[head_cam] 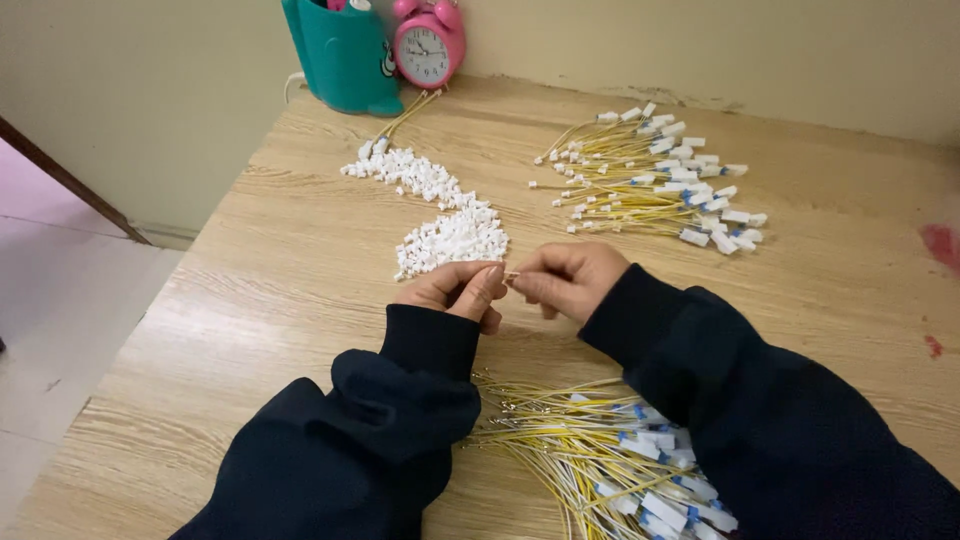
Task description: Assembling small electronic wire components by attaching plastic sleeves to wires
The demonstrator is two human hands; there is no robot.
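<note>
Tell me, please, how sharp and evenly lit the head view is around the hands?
Head view: light is soft and even, no glare on the wooden table; the left hand and right hand are slightly soft, the tiny part pinched between them too small to resolve; the white connector pile reads clearly.

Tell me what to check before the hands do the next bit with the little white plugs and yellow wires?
1. Both hands meet over the table: ok, left hand and right hand touch fingertip to fingertip.
2. Small part pinched between them: cannot tell what it is, too tiny.
3. White plugs within reach: ok, pile just beyond the hands.
4. Wires to draw from: ok, bundle between the sleeves.
5. Far wire bundle kept apart: ok.
6. Clock out of the way: ok, by the wall.
</note>
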